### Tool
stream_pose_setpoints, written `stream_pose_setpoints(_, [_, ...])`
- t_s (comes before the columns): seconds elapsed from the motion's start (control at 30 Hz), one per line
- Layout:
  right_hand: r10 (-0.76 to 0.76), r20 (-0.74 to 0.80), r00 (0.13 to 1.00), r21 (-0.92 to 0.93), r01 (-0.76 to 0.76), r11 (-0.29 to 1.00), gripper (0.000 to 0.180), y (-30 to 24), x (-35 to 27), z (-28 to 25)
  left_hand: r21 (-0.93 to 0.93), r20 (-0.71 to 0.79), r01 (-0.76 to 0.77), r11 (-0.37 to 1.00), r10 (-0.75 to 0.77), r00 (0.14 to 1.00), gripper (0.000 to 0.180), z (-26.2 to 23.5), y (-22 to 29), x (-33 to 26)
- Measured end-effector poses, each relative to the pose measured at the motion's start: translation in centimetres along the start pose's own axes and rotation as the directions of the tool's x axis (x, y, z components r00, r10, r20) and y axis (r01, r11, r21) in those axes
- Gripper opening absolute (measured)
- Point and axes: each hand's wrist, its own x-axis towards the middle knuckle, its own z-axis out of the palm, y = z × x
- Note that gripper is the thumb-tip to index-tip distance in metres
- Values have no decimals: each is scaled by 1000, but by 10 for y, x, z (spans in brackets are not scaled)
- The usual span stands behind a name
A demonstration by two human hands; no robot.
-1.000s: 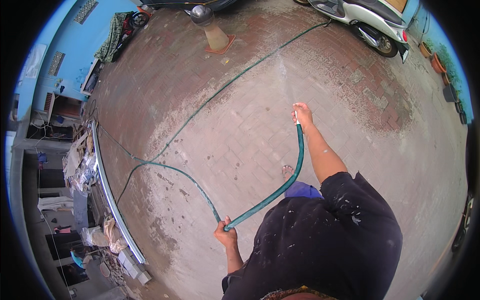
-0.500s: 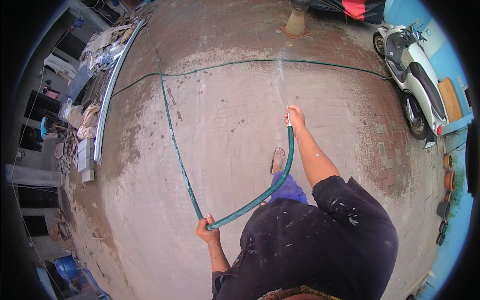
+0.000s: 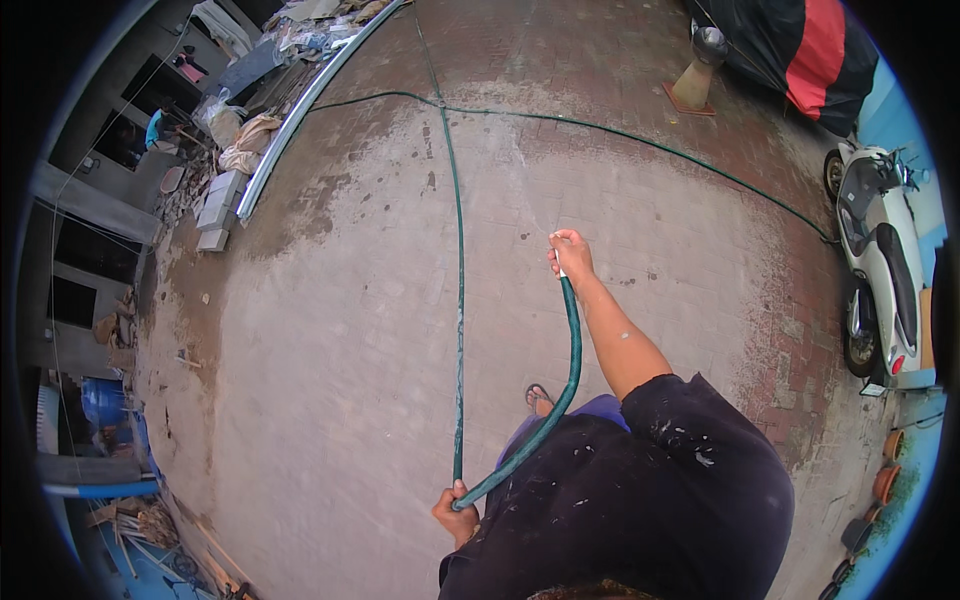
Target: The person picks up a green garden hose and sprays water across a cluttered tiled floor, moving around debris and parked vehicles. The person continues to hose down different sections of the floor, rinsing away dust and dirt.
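A green garden hose curves between my two hands. Near its end, my right hand is closed around the white tip, and a thin spray of water leaves it toward the far paving. Low and close to my body, my left hand grips the hose where it bends. From there the hose stretches straight away over the paved ground, crossing a second green line that lies across the yard.
A white scooter stands at the right by potted plants. Far right are a covered vehicle and a post on a square base. Debris, grey blocks and a long metal channel line the left; a blue drum sits lower.
The view has turned left, so the scooter and covered vehicle sit farther right. My left hand has come in closer to my body, still gripping the hose. Water still sprays from the tip.
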Motion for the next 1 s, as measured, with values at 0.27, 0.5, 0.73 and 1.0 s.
stream_pose_setpoints(0.27, [6,-229,973,22,-1,1000,20,-5,-33,-136,-18,180,-136,991,137,974,47,46,-4,24])
stream_pose_setpoints(0.5, [90,-514,853,245,45,969,17,46,-112,-312,17,405,-398,917,357,841,49,81,39,17])
stream_pose_setpoints(0.73, [222,-724,653,409,147,901,20,108,-209,-465,-39,581,-547,836,464,669,51,139,80,-20])
stream_pose_setpoints(1.0, [323,-881,345,440,350,827,22,176,-341,-590,-164,709,-678,716,564,424,47,189,133,-86])
